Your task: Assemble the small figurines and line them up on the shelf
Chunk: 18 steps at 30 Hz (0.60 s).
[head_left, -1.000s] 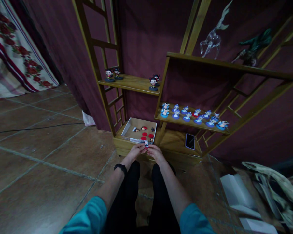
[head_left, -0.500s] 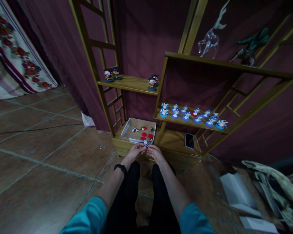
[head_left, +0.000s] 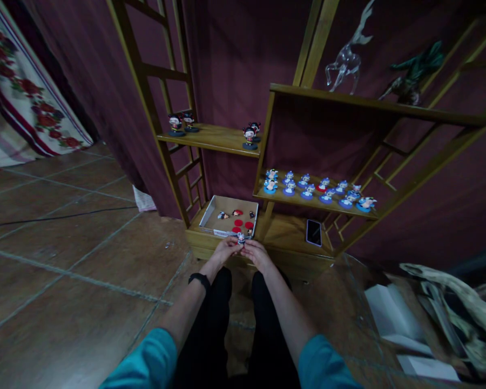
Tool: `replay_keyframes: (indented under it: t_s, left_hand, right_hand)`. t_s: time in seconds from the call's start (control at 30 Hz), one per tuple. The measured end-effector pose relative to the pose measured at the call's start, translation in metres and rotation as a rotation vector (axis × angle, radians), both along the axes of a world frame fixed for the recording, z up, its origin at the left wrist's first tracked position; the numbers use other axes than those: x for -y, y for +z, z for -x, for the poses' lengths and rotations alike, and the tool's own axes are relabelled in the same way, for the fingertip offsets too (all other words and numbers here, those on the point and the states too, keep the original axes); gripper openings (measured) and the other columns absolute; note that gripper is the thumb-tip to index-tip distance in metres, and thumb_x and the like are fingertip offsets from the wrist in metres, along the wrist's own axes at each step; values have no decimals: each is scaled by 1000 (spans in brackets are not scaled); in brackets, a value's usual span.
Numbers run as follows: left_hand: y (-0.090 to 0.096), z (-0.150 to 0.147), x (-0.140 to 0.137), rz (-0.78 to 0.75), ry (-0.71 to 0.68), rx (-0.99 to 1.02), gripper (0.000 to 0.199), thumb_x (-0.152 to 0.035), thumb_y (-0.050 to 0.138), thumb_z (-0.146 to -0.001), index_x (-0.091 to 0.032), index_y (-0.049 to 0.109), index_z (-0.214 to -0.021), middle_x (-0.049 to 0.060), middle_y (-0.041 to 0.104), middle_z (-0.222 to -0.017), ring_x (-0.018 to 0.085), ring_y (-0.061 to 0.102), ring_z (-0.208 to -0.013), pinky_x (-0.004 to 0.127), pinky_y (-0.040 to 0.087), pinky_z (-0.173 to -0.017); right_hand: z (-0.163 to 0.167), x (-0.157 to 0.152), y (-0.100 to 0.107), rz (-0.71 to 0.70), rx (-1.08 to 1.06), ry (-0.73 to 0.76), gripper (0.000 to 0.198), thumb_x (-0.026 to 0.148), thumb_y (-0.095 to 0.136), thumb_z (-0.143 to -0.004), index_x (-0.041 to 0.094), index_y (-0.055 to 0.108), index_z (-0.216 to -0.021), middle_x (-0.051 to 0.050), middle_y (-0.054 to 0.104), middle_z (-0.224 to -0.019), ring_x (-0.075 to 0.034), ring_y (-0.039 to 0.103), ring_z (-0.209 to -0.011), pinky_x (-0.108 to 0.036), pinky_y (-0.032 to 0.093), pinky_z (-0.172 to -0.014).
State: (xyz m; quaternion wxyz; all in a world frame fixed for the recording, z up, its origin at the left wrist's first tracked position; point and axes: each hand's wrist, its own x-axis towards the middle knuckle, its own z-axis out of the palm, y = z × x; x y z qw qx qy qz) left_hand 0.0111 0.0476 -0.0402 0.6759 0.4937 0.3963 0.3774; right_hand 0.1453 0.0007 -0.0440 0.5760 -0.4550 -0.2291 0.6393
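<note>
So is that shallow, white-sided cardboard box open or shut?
Open: no lid covers the cardboard box, and round red discs and small painted figurines show inside.

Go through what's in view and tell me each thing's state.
Left hand, grip closed on the small figurine
Right hand, grip closed on it too
Small figurine, roughly upright
Box, open on top
Red discs, lying flat inside
Phone, face up, screen dark
Black-haired figurines, standing
Pale figurines, standing in two rows
Clear animal ornament, standing

Left hand [head_left: 225,249], right hand [head_left: 256,252]; figurine [head_left: 241,237] held between
</note>
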Motion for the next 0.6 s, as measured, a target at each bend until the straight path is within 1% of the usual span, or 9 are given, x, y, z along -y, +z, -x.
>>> replay_keyframes:
  t_s: [0.17, 0.3, 0.43, 0.53, 0.6]
  left_hand:
    - [-1, 1, -2, 73, -42, 62, 29, -28, 71, -60, -11, 60, -81, 1, 59, -56, 8, 53, -47, 18, 35, -45]
    - [-3, 1, -3, 121, -37, 122, 28, -26, 69, -63, -10, 62, -86, 3, 61, -59, 9, 53, -48, 18, 37, -46]
    - [-3, 1, -2, 167, -14, 130, 26, -22, 66, -66, -10, 62, -89, 4, 62, -60, 9, 55, -49, 18, 39, -47]
    - [-2, 1, -2, 200, -4, 121, 22, -17, 65, -67, -10, 62, -88, 5, 63, -61, 9, 56, -49, 18, 41, -48]
    - [-1, 2, -2, 211, 0, 108, 21, -15, 65, -66, -10, 62, -86, 5, 63, -62, 9, 56, -49, 18, 41, -47]
  right_hand:
    - [-1, 0, 0, -38, -64, -10, 24, 17, 67, -59, 15, 62, -83, -4, 68, -71, -15, 64, -70, -32, 49, -77]
    - [-2, -1, 3, -37, -81, 2, 22, 12, 64, -60, 15, 62, -83, -5, 69, -75, -16, 65, -75, -32, 48, -77]
    - [-3, -1, 2, -15, -59, -28, 23, 10, 61, -60, 16, 63, -83, -3, 69, -72, -14, 64, -69, -28, 49, -71]
    - [-3, -1, 2, -9, -31, -18, 25, 11, 61, -60, 17, 63, -84, -2, 69, -70, -12, 62, -63, -26, 48, -67]
    - [-3, -1, 2, -6, -14, -15, 26, 11, 60, -60, 18, 63, -85, -2, 69, -71, -11, 61, -62, -26, 48, -65]
